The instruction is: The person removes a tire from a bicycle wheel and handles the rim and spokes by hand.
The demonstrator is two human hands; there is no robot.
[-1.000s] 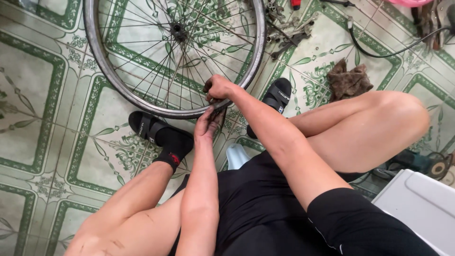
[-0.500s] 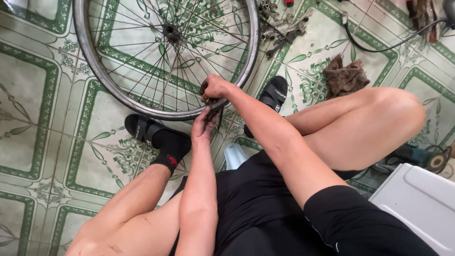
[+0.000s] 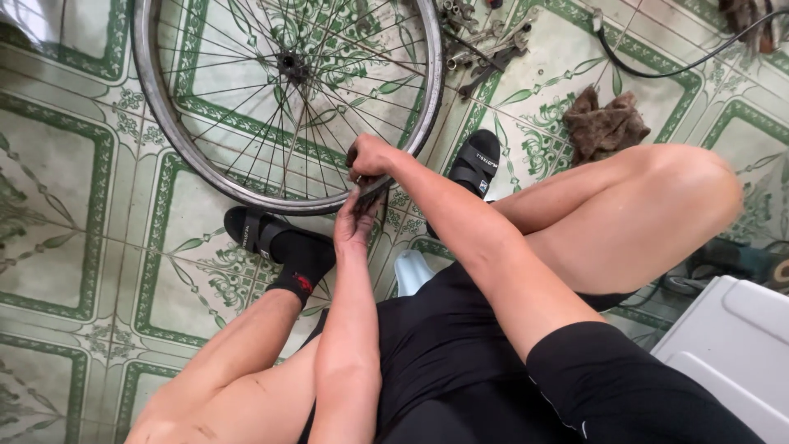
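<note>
A bare bicycle wheel rim (image 3: 177, 136) with thin spokes and a dark hub (image 3: 289, 62) lies flat on the green-patterned tile floor. My right hand (image 3: 370, 156) grips the near edge of the rim, fingers curled over it. My left hand (image 3: 355, 220) is just below, pinching the same stretch of rim from the near side. A small dark part sits between the two hands; what it is cannot be made out. My legs are bent to either side, with black sandals (image 3: 261, 232) on both feet.
Loose metal tools and parts (image 3: 485, 45) lie beyond the wheel. A brown rag (image 3: 604, 123) sits right of them, with a black cable (image 3: 657, 66) curving past. A white plastic box (image 3: 731, 362) stands at the lower right.
The view has shifted slightly, so the wheel sits a little further left in frame. Both hands stay at the same spot on the rim.
</note>
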